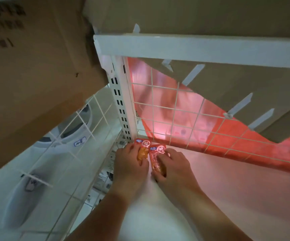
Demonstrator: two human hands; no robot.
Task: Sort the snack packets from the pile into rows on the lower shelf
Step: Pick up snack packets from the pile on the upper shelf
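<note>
Two red snack packets lie side by side in the back left corner of the white lower shelf (219, 197). My left hand (130, 164) rests flat on the left packet (142, 146), its fingers lying over the orange snack. Fingers of my right hand (172, 166) press on the right packet (156, 153), which sits just right of the first and slightly nearer to me. Both packets point their printed tops toward the back grid. The pile of packets is out of view.
A white wire grid (184, 115) with red sheeting behind it closes the shelf's back. A slotted white upright (121, 105) stands at the corner. An upper shelf edge (193, 49) and cardboard boxes (27, 75) hang overhead. Another wire panel (67, 150) borders the left side.
</note>
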